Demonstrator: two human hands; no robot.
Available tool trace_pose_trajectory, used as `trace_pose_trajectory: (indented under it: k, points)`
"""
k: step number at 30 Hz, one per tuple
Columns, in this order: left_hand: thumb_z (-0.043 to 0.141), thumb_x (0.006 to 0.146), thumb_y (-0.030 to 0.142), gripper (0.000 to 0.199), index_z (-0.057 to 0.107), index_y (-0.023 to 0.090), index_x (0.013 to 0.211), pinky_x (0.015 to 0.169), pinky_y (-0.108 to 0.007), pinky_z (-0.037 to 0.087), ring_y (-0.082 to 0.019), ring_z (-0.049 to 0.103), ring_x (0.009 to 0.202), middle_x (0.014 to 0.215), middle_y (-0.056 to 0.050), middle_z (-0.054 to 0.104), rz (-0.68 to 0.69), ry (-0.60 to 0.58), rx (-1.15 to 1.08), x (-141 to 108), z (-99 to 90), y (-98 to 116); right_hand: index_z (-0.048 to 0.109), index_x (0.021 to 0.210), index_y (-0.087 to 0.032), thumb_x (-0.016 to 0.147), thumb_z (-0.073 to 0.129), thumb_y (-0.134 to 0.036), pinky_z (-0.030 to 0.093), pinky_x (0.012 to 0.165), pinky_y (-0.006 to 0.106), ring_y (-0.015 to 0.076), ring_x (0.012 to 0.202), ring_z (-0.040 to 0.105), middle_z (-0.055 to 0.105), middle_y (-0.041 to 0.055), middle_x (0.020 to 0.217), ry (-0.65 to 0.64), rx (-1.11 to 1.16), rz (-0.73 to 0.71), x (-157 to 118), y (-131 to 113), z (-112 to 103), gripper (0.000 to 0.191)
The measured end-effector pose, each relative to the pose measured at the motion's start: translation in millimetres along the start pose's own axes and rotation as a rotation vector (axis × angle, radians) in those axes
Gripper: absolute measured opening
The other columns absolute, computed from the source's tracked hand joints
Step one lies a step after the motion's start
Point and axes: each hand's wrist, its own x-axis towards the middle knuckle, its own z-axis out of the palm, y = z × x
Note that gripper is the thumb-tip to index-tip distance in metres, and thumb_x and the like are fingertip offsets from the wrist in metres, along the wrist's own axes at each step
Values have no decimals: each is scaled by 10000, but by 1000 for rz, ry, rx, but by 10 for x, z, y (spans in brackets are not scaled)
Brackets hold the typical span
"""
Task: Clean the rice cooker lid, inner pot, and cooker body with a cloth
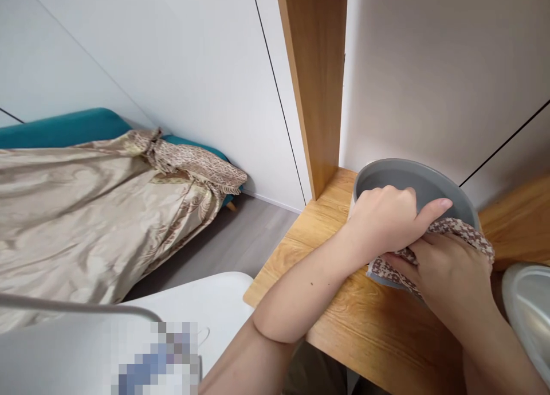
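A round grey bucket or pot stands on a wooden surface, its rim facing up towards me. My left hand reaches over its opening, knuckles bent and thumb stretched out to the right. The curled fingers point down, so whatever they grip is hidden. Beside it, my right hand is closed on a brown-and-white patterned cloth. That cloth lies over the near rim, with one part bunched under the right fingers and another hanging by the left wrist.
The wooden tabletop has an upright wooden post at its back. A clear lid or container is at the right edge. To the left are a white chair or table and a teal sofa under a beige cover.
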Motion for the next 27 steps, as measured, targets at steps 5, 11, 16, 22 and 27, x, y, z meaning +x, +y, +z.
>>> trace_pose_trajectory:
  k: [5, 11, 16, 22, 27]
  points:
    - [248, 1014, 786, 768, 718, 208, 825, 703, -382, 514, -274, 715, 777, 793, -75, 735, -13, -33, -31, 11, -18, -6, 667, 599, -194, 1122, 395, -468, 294, 549, 320, 176, 466, 578, 624, 53, 499, 12, -40, 82, 37, -134, 38, 651]
    - [225, 1028, 757, 751, 704, 216, 823, 745, -401, 521, -291, 717, 826, 813, -78, 736, 19, -83, -11, 51, -61, -80, 675, 660, -200, 1122, 364, -529, 277, 541, 320, 173, 458, 580, 638, 35, 520, -32, 0, 67, 28, -93, 31, 647]
    - [245, 1030, 748, 740, 713, 199, 871, 748, -403, 523, -293, 720, 825, 839, -91, 749, 36, -88, -8, 71, -71, -116, 692, 717, -217, 1105, 366, -583, 270, 536, 314, 194, 490, 629, 688, 14, 582, -164, 64, 2, -21, 111, 14, 624]
    - [218, 1012, 780, 776, 717, 207, 851, 733, -414, 533, -310, 730, 836, 845, -94, 760, 3, -77, 9, 63, -9, -62, 692, 697, -204, 1050, 584, -454, 313, 558, 320, 195, 500, 633, 673, 18, 560, -78, 18, 34, -12, 9, 40, 446]
    - [226, 1012, 778, 766, 721, 212, 869, 745, -414, 537, -309, 727, 861, 862, -93, 761, -4, -68, -1, 62, -28, -53, 648, 652, -196, 1080, 532, -421, 327, 581, 328, 188, 517, 624, 656, 40, 551, -10, -64, 114, 23, -173, 72, 497]
